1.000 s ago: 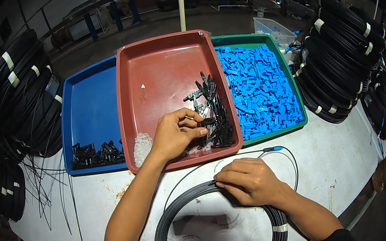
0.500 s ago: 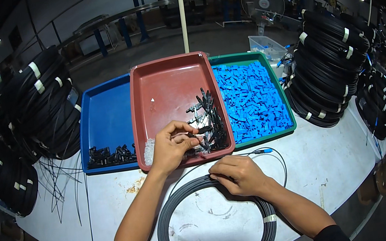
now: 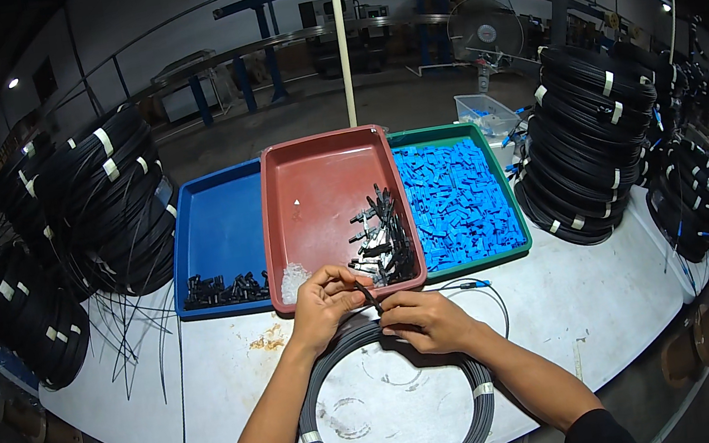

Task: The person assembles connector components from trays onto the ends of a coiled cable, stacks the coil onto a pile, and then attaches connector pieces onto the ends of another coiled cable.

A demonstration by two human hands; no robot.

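Note:
My left hand (image 3: 323, 307) pinches a small black connector part (image 3: 366, 292) between thumb and fingers, just in front of the red tray (image 3: 325, 180). Close against it, my right hand (image 3: 429, 320) is closed on the thin black cable at the top of the coil; the fingers hide its tip. The coil of black cable (image 3: 313, 425), bound with white tape, lies on the white table (image 3: 240, 376) beneath both hands. Behind the right hand, a loose cable end carries a blue connector (image 3: 476, 284). Black connector parts (image 3: 385, 231) and small clear pieces (image 3: 293, 281) lie in the red tray.
Left of the red tray stands a blue tray (image 3: 221, 218) with black parts (image 3: 227, 288). To its right, a green tray (image 3: 516, 216) holds many blue parts (image 3: 452, 198). Tall stacks of cable coils rise at left (image 3: 109, 203) and right (image 3: 585, 141). A clear bin (image 3: 485, 113) sits behind.
My left hand has come out of the red tray toward my right hand, bringing a black connector part. The two hands now meet above the coil. The whole view has shifted slightly.

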